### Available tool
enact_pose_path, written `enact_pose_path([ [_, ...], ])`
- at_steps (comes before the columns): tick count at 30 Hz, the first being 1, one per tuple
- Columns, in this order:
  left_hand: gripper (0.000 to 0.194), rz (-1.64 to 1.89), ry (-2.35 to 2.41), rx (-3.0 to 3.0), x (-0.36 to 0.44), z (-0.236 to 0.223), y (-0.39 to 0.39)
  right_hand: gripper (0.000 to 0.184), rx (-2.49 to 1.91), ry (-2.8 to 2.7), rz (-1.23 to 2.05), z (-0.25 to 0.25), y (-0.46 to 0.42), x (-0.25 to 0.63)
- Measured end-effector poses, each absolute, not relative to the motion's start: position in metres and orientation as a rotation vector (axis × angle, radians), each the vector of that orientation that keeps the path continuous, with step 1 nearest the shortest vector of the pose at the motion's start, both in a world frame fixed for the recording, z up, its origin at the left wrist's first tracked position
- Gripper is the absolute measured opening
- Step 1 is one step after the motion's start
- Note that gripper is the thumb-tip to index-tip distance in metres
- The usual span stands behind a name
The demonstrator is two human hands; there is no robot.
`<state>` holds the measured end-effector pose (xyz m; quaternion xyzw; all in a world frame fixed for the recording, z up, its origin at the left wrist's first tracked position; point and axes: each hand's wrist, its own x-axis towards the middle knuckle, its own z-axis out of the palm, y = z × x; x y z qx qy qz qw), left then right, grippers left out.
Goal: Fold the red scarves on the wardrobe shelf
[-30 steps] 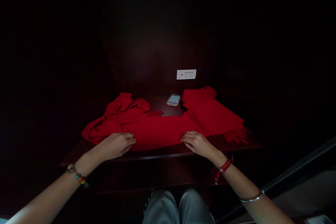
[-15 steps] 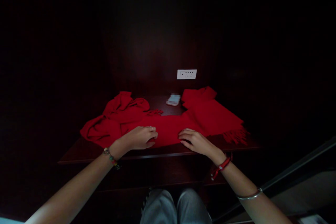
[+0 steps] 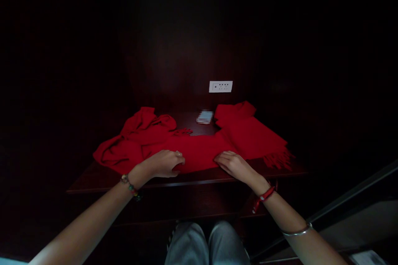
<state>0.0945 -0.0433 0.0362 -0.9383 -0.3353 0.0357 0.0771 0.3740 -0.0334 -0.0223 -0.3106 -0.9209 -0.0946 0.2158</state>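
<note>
A red scarf (image 3: 199, 151) with fringed ends lies over a dark wooden shelf. Its left part is bunched in loose folds, the middle runs flat along the front edge, and the right part spreads back with a fringe at its corner. On the near edge of the middle stretch, my left hand (image 3: 166, 163) curls its fingers and thumb around the cloth. To the right, my right hand (image 3: 231, 164) has its fingers pressed together on the same edge, pinching the fabric; its thumb is mostly hidden.
Behind the scarf lies a phone-like flat object (image 3: 204, 116), its surface blurred out. A white power socket (image 3: 220, 87) is set in the dark back panel. The shelf's front edge (image 3: 192, 183) runs just below my hands, with my knees (image 3: 189, 242) beneath it.
My right hand has shifted slightly right and its fingers have drawn together on the scarf edge. My left hand has moved a touch left. The scarf lies nearly the same.
</note>
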Motion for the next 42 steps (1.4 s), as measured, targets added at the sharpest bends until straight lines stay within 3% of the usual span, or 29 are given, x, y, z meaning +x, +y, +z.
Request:
enact_pose_path([
  [18,0.044,0.218,-0.950,-2.654,0.107,0.038,-0.050,0.021,-0.956,-2.422,-0.229,-0.027,-0.032,0.375],
  [26,0.020,0.058,-1.043,-2.585,0.092,0.039,-0.051,0.021,-0.897,-2.350,-0.265,-0.022,-0.036,0.379],
  [35,0.021,0.040,-0.999,-2.745,0.086,0.018,-0.062,0.022,-0.848,-2.559,-0.209,-0.024,-0.037,0.383],
  [42,0.025,-0.101,-1.060,-2.910,0.077,0.019,-0.060,0.035,-0.936,-2.513,-0.097,-0.027,-0.038,0.386],
])
